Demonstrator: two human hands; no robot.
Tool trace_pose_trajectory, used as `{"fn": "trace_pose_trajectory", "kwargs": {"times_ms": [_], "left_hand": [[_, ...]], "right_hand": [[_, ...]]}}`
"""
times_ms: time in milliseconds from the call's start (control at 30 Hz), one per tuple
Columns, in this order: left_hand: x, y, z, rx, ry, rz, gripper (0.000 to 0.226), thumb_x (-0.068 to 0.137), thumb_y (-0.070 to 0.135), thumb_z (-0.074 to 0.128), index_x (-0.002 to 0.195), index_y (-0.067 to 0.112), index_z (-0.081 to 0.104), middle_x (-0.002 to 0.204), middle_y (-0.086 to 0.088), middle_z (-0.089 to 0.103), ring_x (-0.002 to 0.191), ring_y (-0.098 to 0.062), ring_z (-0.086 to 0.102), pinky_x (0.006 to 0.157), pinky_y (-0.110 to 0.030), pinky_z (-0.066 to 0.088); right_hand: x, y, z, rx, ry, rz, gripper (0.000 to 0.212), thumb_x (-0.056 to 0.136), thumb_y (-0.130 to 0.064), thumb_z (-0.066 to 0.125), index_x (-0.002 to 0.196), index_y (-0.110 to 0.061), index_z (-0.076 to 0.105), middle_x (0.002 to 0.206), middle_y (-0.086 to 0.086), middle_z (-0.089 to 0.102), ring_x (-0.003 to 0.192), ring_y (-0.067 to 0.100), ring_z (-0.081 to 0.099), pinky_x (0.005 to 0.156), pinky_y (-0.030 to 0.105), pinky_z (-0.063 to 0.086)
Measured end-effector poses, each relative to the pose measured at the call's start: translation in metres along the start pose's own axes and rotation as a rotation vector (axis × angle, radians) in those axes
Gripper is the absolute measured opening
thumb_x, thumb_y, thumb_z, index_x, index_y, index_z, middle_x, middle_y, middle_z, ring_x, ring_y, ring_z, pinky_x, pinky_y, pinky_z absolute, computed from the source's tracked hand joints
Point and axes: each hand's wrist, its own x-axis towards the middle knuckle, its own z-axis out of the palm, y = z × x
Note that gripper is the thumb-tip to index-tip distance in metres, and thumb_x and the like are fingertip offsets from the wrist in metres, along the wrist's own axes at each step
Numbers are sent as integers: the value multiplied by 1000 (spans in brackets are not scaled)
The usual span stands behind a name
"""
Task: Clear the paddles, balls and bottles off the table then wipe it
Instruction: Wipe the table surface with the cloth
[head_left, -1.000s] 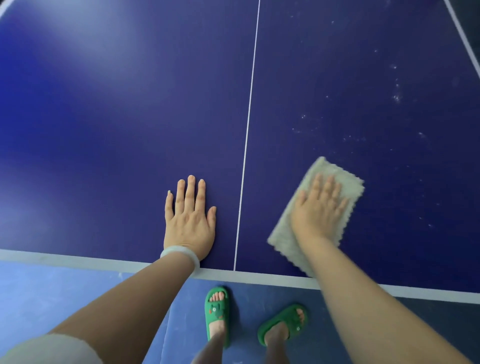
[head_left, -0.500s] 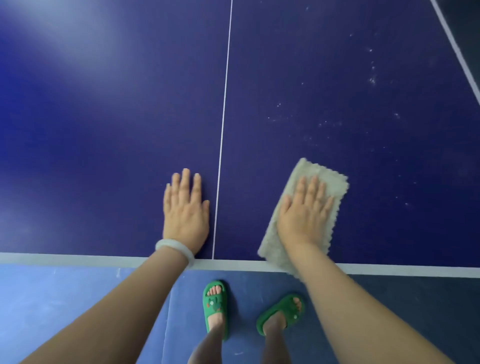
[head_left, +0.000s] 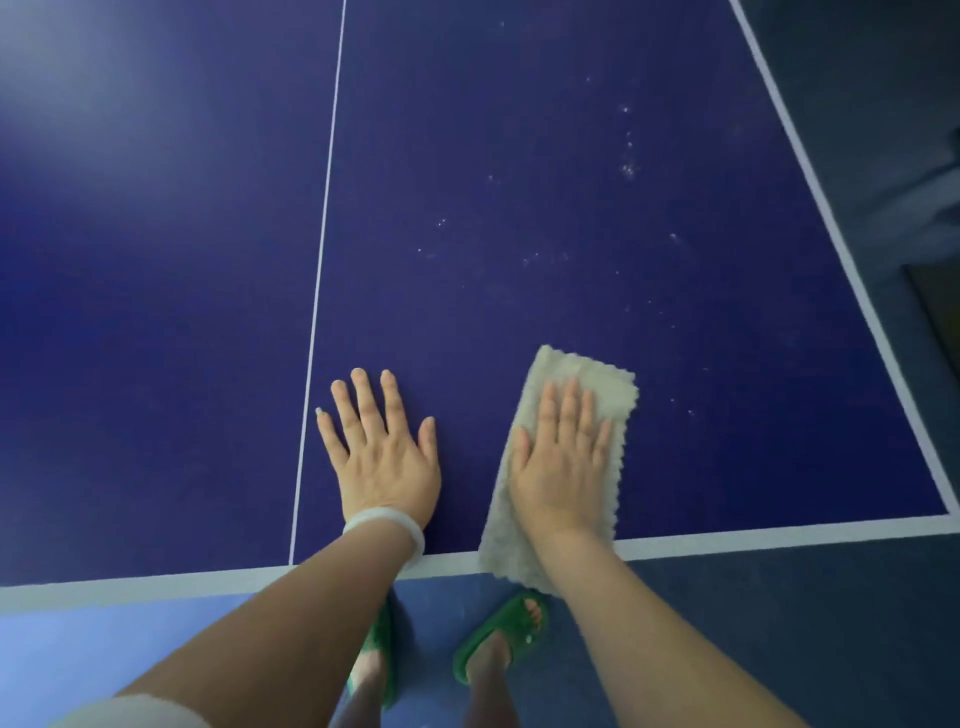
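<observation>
Right hand (head_left: 563, 467) lies flat, fingers spread, on the cloth (head_left: 597, 387) at the table (head_left: 519, 208) edge; left hand (head_left: 382, 457) rests open just beside it.

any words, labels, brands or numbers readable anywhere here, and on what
None: no readable text shows in this view.
The table bears only white lines and pale specks.
The cloth under the right hand is plain.
The wristband by the left hand is plain.
The green slipper shows a small mark, too blurred to read.

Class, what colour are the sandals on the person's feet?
Green, seen in the head view: the sandals show below the table edge.
</observation>
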Motion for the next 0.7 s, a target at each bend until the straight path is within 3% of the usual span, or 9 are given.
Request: {"fn": "trace_pose_trajectory", "kwargs": {"times_ms": [100,167,233,300,400,500,600,633,700], "left_hand": [[0,3,-2,-3,-6,-14,67,100,50,13,158,15,6,165,-11,-1,152,-30,-8,121,-52,-4],[0,4,-3,7,-1,-22,67,100,50,11,158,16,6,165,-10,0,152,-30,-7,121,-51,-4],[0,4,-2,22,-1,-32,67,100,51,11,158,16,7,165,-10,2,152,-29,-6,122,-51,-4],[0,5,-1,24,7,-37,68,100,51,11,157,16,9,165,-10,4,152,-29,-5,122,-51,-3],[1,4,-1,18,22,-40,67,101,51,12,157,16,13,165,-10,6,152,-28,-3,122,-50,-2],[1,5,0,21,31,-43,68,100,52,12,157,16,15,165,-9,6,152,-28,-4,122,-50,-2],[1,5,-1,18,33,-49,72,97,55,11,157,16,17,165,-9,8,152,-27,-3,122,-49,-2],[1,5,-1,15,33,-49,72,97,55,11,157,16,17,165,-9,8,152,-27,-4,122,-49,-2],[1,6,-2,20,36,-50,72,97,55,11,157,16,17,165,-9,9,152,-27,-4,122,-49,-1]], "right_hand": [[-15,9,0,-28,-83,-492,62,102,-42,25,158,-18,16,166,4,7,153,22,1,122,51,11],[0,51,-6,-46,-98,-625,61,102,-42,26,158,-20,18,166,-1,9,153,18,2,121,50,12],[24,95,-11,-92,-88,-504,61,101,-42,19,158,-22,12,166,-2,6,153,16,-1,122,49,10],[50,119,-15,-87,-99,-238,62,100,-44,8,158,-23,2,166,-2,-2,152,15,-9,124,47,4],[62,95,-14,-56,-59,-26,64,98,-45,1,157,-19,-6,166,3,-8,152,20,-12,124,49,-1],[39,65,-12,-46,-94,-382,63,102,-43,14,158,-18,6,166,3,-3,153,21,-10,123,49,1],[36,94,-15,-113,-134,-788,61,103,-41,26,158,-19,13,166,-1,1,153,18,-4,122,47,5],[44,111,-15,-135,-122,-796,61,103,-41,25,158,-20,13,166,-2,1,153,17,-3,122,47,7],[60,140,-16,-151,-88,-574,60,102,-42,18,158,-21,8,166,-1,0,153,16,-5,122,47,8]]}}
